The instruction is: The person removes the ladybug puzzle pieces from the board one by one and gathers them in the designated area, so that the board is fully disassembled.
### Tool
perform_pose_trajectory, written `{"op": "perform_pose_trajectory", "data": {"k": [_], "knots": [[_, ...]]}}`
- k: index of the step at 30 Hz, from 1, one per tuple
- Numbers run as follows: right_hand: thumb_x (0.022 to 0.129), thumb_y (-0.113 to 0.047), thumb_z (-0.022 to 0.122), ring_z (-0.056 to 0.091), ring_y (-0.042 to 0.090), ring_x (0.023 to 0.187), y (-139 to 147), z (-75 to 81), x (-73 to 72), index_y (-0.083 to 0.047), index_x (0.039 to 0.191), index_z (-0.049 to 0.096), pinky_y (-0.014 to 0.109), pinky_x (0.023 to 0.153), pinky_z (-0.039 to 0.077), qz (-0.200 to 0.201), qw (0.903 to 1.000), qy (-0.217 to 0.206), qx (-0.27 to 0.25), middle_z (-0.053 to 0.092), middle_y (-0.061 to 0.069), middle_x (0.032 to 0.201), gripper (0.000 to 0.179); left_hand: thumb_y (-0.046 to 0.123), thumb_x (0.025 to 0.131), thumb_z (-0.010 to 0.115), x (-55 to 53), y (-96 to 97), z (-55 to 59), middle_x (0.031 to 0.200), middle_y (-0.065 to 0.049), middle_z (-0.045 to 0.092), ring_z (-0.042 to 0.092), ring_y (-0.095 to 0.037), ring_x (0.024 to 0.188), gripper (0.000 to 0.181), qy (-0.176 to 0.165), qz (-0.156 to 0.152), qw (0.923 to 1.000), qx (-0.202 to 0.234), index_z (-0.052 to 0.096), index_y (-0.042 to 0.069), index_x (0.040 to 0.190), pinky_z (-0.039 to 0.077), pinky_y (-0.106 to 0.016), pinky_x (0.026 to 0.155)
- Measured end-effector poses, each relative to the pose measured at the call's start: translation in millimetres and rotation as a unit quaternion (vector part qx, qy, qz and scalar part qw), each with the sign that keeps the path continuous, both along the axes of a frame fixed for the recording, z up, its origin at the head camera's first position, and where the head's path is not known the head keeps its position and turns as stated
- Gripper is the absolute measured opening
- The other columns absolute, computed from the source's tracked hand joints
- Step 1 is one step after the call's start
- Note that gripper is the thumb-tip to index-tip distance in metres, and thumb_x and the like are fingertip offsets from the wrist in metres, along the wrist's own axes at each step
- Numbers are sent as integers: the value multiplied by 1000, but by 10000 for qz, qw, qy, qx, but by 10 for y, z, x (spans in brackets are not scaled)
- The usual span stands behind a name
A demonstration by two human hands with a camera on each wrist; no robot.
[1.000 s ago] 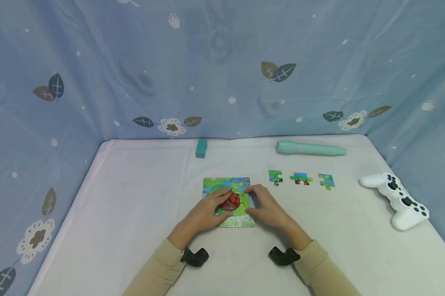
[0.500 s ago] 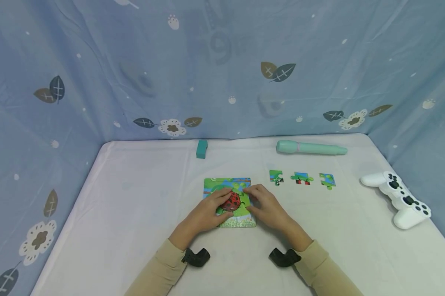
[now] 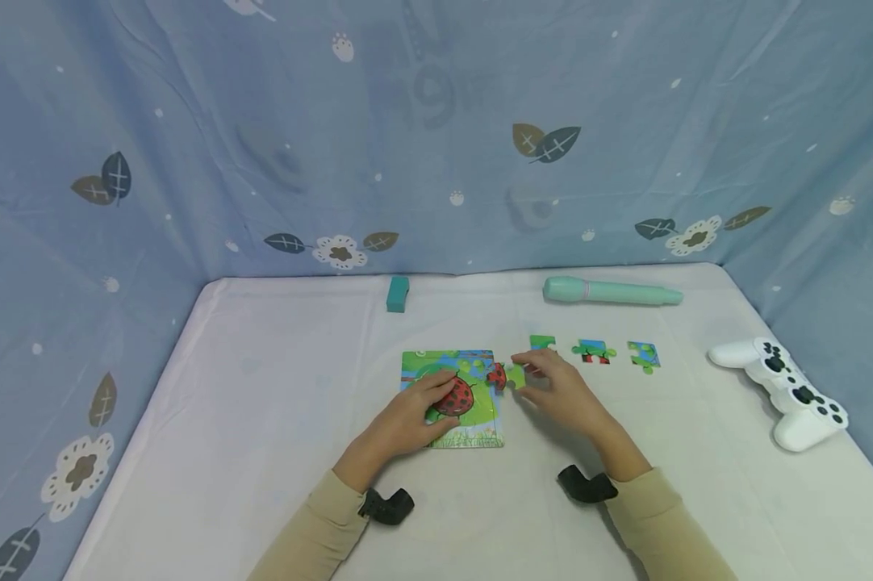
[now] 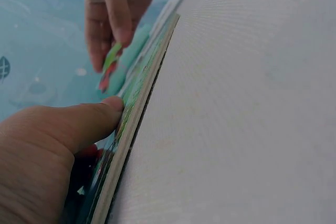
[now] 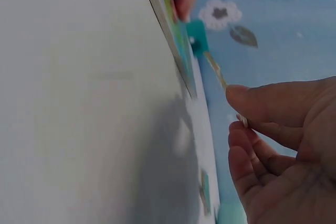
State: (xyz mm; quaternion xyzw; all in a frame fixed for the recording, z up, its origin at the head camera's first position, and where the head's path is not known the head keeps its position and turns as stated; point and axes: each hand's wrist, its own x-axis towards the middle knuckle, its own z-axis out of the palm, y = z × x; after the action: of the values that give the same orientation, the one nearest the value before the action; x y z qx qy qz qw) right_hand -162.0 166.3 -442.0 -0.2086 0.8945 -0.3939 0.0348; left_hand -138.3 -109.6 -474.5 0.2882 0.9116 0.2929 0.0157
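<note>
A ladybug jigsaw puzzle (image 3: 469, 440) lies on the white table in front of me. My left hand (image 3: 403, 420) rests on its left part, fingers fairly straight; in the left wrist view the thumb (image 4: 100, 121) presses near the board's edge. Just off the puzzle's right side, my right hand (image 3: 563, 395) pinches a red and green jigsaw piece (image 3: 515, 377) between thumb and fingers. The right wrist view shows this piece (image 5: 216, 72) edge-on, raised above the table. Light green now shows on the board where the piece was.
Behind the right hand, a loose jigsaw piece (image 3: 542, 342) is partly covered; two more, a middle piece (image 3: 593, 351) and a right piece (image 3: 644, 355), lie beside it. Farther back are a teal block (image 3: 398, 294) and a mint-green tapered stick (image 3: 611, 291). A white game controller (image 3: 778, 387) lies far right.
My right hand has moved right and slightly up from the puzzle's right edge, lifting out a jigsaw piece. The left hand has stayed on the board.
</note>
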Motion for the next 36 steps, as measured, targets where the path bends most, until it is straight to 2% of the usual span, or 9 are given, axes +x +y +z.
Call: {"op": "perform_pose_trajectory", "data": {"k": [10,14,16,18,21,23,25,32,36], "knots": [[86,-2,66,56,39,108,635,103,44,1,129,54,52,93,48,-335,9993,-29,151,53,19,125,44,35,89,66,8,0,4,148,-9,41,39,-29,137,62,-28,41,10000,39,48,3,138,39,-42,109],[88,-7,66,55,38,111,913,97,92,-1,130,53,44,94,49,-485,9983,-52,313,53,18,126,44,35,89,66,14,-5,0,147,-10,42,39,-29,136,62,-17,31,9999,111,48,3,139,40,-43,108],[89,-9,65,54,38,112,1046,87,122,-1,130,53,28,93,49,-526,9981,-53,331,53,19,126,44,34,89,66,14,-5,-1,147,-10,42,40,-29,136,62,-17,23,9999,134,47,4,139,41,-42,108],[89,-9,65,54,32,113,1174,76,149,1,130,52,14,92,46,-519,9983,-43,273,51,21,126,44,34,89,66,13,-4,-2,147,-10,42,40,-29,136,62,-23,18,9999,142,47,4,139,41,-43,108],[89,-8,65,53,3,110,1355,45,180,3,130,51,-3,84,36,-570,9982,13,187,51,22,125,45,35,89,66,12,-4,3,147,-10,42,40,-29,136,62,-11,25,9999,121,47,4,139,41,-42,108],[89,-8,65,43,-16,106,1471,21,197,4,130,51,-3,83,36,-637,9979,-22,144,51,23,125,45,35,89,66,14,-4,4,148,-10,42,40,-29,136,62,-14,28,9999,107,47,4,139,41,-42,108],[89,-10,65,35,-25,102,1576,-4,211,5,130,50,-3,81,37,-732,9972,-116,125,49,25,126,46,35,89,66,17,-4,9,148,-10,41,39,-29,136,62,-28,31,9999,112,48,4,139,41,-43,108],[90,-14,65,34,-29,100,1775,-86,246,7,132,48,-5,81,36,-979,9944,-386,108,45,25,128,50,36,89,66,18,-2,18,148,-8,41,39,-30,136,61,-52,28,10000,49,49,2,138,39,-42,109],[88,-10,67,35,-27,103,1811,-139,250,9,130,48,-6,83,34,-902,9957,-230,8,46,19,124,49,35,89,66,14,2,26,148,-9,41,39,-30,136,61,-36,37,10000,57,49,2,138,39,-43,110]]}}
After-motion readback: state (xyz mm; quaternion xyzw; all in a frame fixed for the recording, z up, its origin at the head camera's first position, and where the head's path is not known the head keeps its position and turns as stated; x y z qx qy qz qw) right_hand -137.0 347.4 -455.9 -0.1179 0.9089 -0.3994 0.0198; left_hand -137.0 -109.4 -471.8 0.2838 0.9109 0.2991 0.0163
